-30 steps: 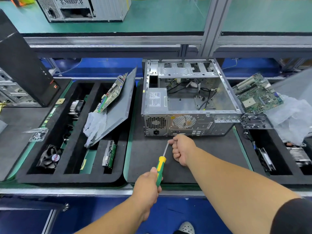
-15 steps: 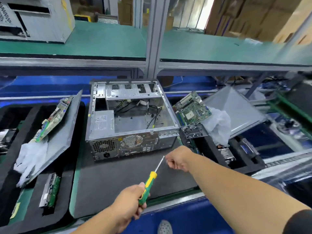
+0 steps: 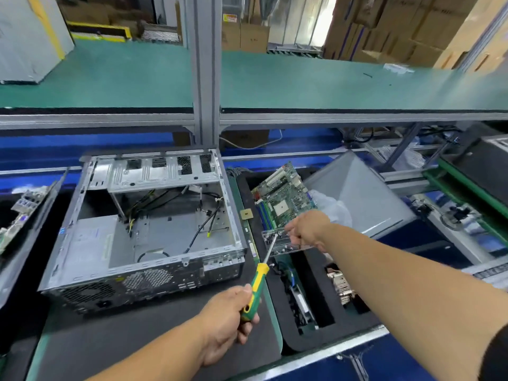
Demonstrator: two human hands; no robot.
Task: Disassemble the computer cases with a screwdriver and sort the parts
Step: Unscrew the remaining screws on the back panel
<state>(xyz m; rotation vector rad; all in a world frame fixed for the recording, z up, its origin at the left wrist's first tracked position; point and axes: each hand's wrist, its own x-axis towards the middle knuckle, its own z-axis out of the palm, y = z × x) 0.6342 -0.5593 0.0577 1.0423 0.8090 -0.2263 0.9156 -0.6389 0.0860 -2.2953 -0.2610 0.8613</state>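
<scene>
Two bare forearms are seen, both uncovered from elbow to wrist. No gloves, rings, watches or wristbands are noted on the left hand or the right hand. A dark, black sleeve edge is observed on the right upper arm at the frame's lower right corner.

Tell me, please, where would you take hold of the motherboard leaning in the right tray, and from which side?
Judging by its pose, pinch the motherboard by its raised far edge, coming from above: it leans tilted against the grey panel, so that bare edge stands free. Its lower edge is covered by the metal bracket and the right hand. Avoid pressing on the component face.
</scene>
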